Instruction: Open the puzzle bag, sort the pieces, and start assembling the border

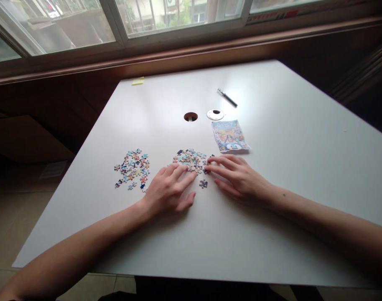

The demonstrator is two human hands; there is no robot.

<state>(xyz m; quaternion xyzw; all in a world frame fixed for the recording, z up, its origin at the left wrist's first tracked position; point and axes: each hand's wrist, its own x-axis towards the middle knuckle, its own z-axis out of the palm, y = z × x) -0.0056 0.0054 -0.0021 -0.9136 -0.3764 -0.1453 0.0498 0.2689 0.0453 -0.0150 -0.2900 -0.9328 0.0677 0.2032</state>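
Both your hands are flat on the white table (272, 200), palms down, working the middle cluster of jigsaw pieces (191, 159). Your left hand (169, 191) lies with its fingers loosely spread and pointing far-right, the fingertips (191, 174) touching the near-left edge of that cluster. It isn't gripping anything, just resting on the pieces. Your right hand (238, 177) comes in from the right, fingers stretched out toward the left and a bit fanned. Its fingertips sit at the near-right edge of the same cluster, and whether one of them is pinching a piece there, I honestly can't tell, it's too small.

One stray puzzle piece (203, 183) lies on its own just near of the cluster, right in the gap between your two hands, touching neither as far as I can see.

Off to the left, well apart from your left hand, there's a second pile of loose pieces (133, 168), all spread out flat.

Just far-right of the middle cluster is the puzzle's picture card (230, 135), lying flat. Farther back you've got the round cable hole (190, 116) in the tabletop with its silver cover (215, 114) lying just beside it to the right. A pen (227, 98) lies farther still, and a yellow sticky note pad (138, 81) sits at the far left edge under the window (122, 25).
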